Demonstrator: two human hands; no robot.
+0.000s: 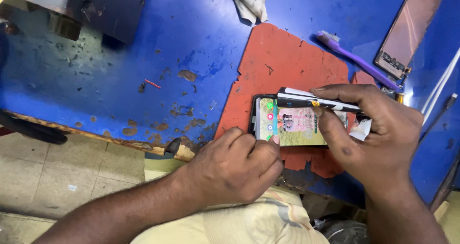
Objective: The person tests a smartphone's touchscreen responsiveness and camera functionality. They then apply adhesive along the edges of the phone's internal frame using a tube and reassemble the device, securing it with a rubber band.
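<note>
Left hand (235, 165), nearest the lens, curls its fingertips onto the near left edge of the lit phone (294, 124) lying lengthwise left-to-right on the red mat (282, 62). Right hand (371, 129) grips a black-and-white tool (316, 100) along the phone's far edge.

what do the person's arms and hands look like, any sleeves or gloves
Both the left hand and the right hand are bare: no gloves, rings or watch in view. The forearms are uncovered too, with no sleeve reaching them. Fingernails are short.

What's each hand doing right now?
Left hand: curled, fingertips on the phone edge.
Right hand: closed on a black-and-white tool over the phone.
</note>
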